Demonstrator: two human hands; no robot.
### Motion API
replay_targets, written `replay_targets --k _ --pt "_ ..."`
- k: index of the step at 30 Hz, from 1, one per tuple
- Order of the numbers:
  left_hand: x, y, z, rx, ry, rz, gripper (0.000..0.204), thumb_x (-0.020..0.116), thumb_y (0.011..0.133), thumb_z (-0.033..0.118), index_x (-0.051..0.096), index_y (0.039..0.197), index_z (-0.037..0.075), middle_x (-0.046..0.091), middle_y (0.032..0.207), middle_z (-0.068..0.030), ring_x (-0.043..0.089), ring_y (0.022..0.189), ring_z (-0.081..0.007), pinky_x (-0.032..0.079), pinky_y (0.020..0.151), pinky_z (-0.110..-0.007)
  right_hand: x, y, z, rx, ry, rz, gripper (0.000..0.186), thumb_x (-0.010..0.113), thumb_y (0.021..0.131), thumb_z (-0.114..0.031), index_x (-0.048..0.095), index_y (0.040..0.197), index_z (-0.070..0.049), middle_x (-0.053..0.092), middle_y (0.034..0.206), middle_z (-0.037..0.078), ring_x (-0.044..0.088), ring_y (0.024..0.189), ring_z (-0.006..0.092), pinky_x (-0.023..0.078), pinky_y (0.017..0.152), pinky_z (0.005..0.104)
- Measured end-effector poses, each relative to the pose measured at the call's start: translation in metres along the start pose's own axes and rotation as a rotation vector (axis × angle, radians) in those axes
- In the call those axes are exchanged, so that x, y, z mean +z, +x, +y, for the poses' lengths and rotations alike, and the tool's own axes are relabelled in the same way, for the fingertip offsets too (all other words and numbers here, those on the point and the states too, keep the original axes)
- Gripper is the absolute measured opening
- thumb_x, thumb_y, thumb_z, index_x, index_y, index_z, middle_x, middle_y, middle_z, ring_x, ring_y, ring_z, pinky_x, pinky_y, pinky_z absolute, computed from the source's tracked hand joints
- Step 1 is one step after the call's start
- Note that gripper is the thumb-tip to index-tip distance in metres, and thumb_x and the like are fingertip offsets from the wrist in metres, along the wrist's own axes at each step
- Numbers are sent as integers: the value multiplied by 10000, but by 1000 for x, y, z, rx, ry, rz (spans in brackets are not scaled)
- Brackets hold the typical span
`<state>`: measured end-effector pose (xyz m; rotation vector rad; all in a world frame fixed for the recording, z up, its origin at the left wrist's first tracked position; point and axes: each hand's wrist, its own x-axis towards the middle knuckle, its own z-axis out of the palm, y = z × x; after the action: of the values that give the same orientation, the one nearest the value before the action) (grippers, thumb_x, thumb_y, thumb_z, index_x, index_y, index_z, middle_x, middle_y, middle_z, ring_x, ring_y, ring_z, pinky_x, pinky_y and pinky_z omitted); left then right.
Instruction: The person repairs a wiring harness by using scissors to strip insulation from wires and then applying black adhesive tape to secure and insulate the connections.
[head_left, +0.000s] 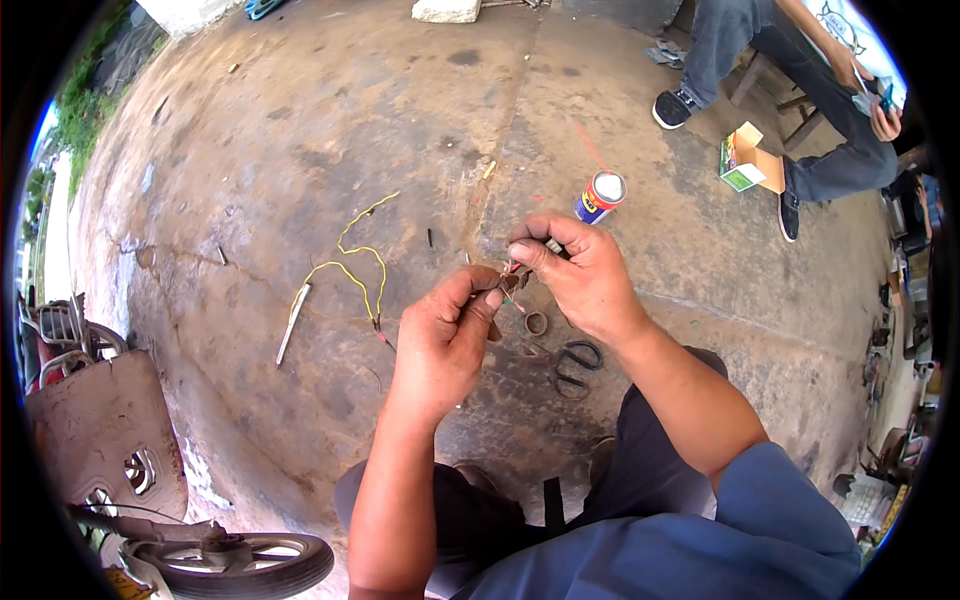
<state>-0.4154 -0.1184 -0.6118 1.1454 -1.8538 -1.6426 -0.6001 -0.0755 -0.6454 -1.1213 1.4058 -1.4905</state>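
Observation:
In front of my knees, both hands are raised above the floor, close together. My left hand (440, 335) pinches a bundle of thin wires (511, 281) between thumb and fingers. From the right, my right hand (590, 280) grips the other side of the bundle, its thumb against the forefinger. Red and dark strands show between the fingertips; their ends are mostly hidden. A yellow wire (350, 268) loops over the floor to a dark lead that passes behind my left forearm. Beneath the hands lie a tape roll (536, 323) and black-handled scissors (576, 368).
A blue spray can (600, 196) with a white top stands beyond my right hand. A slim pale tool (293, 325) lies at left. An open box (748, 160) sits by a seated person's shoes (675, 108). A wheel (230, 565) is at lower left.

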Motion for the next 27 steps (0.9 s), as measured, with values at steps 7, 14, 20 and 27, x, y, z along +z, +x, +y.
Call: replay_targets --k 7,14,20,27 --pt "-6 9 -10 -126 -411 84 145 663 1001 97 690 1084 -19 754 948 -84 628 732 -101 461 626 -234 -7 0 2 157 136 -165 156 711 947 -28 690 1095 15 694 973 5 623 941 91 519 870 284" --pt "-3 10 -14 -169 -491 160 141 701 970 83 722 1060 -24 751 893 -73 606 702 -93 443 613 -227 -14 4 4 -87 49 -322 141 738 929 -24 665 1049 -17 670 999 3 626 983 93 519 893 281" --pt "5 4 -11 -45 -459 230 155 736 938 53 757 1068 -27 758 916 -70 623 740 -86 470 653 -225 0 -1 10 120 420 -239 155 721 949 -16 611 1056 -36 649 1013 -2 605 964 73 514 873 261" --pt "5 3 -8 15 -479 303 177 782 898 20 767 1067 -28 762 945 -70 664 834 -111 534 775 -258 21 -15 13 125 516 -112 151 683 980 -14 584 1092 -38 631 1019 -1 603 955 69 511 855 241"
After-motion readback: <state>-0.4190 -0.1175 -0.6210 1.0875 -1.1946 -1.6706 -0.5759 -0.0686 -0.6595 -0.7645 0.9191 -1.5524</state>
